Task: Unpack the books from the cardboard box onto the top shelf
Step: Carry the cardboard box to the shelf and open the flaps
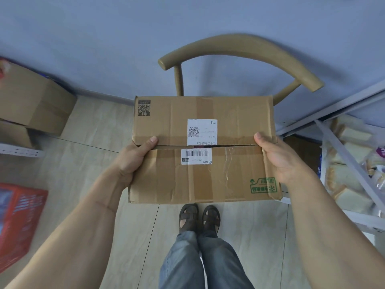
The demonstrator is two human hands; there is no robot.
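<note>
while both hands hold it, one closed brown cardboard box (205,149) hangs above the tiled floor (100,132), over two sandalled feet.

from the left: one red plastic crate (18,222) low down, two stacked plain cardboard boxes (31,105) above it, then the left hand (135,159) grasping the box's left edge, thumb on top. the box carries two white labels and one green stamp; one curved-back tan wooden chair (239,57) stands behind. the right hand (279,159) grasps the right edge beside one grey metal shelf unit (343,147).
</note>
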